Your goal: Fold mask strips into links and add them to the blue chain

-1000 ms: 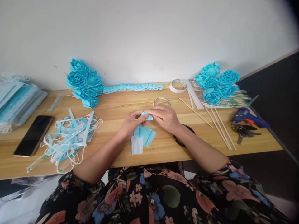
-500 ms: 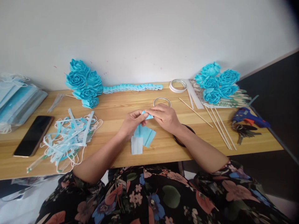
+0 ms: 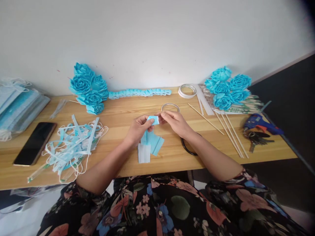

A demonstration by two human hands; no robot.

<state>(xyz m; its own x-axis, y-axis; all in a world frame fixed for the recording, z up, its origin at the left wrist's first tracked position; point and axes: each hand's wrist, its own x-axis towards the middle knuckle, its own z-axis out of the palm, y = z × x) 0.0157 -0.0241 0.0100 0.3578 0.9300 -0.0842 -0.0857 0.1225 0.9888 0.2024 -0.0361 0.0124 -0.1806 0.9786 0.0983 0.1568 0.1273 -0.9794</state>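
Note:
Between the thumb and fingers of my left hand [image 3: 140, 128] is a small folded piece of blue mask fabric [image 3: 153, 120], a white edge showing on its right. My right hand [image 3: 175, 122] is just right of it, thumb and fingers pinched together at that edge. Whether the right fingertips grip the fabric or something small beside it, I cannot tell. Below the hands, several cut blue fabric pieces [image 3: 157, 144] and a paler strip [image 3: 144, 153] lie on the wooden table [image 3: 118, 121]. A thin tape roll [image 3: 170, 104] sits just beyond my right hand.
Fabric roses stand left [image 3: 82, 84] and right [image 3: 240, 82], with a pleated blue strip [image 3: 140, 93] along the wall. Around me lie mask trimmings [image 3: 71, 147], a phone [image 3: 35, 143], stacked masks [image 3: 23, 105], sticks [image 3: 228, 134], a glue gun [image 3: 262, 124], keys [image 3: 257, 141] and a black ring [image 3: 187, 149].
My right hand has drawn slightly right and back from the fabric, its fingers no longer covering the top. More of the blue piece shows, lying flatter in my left hand.

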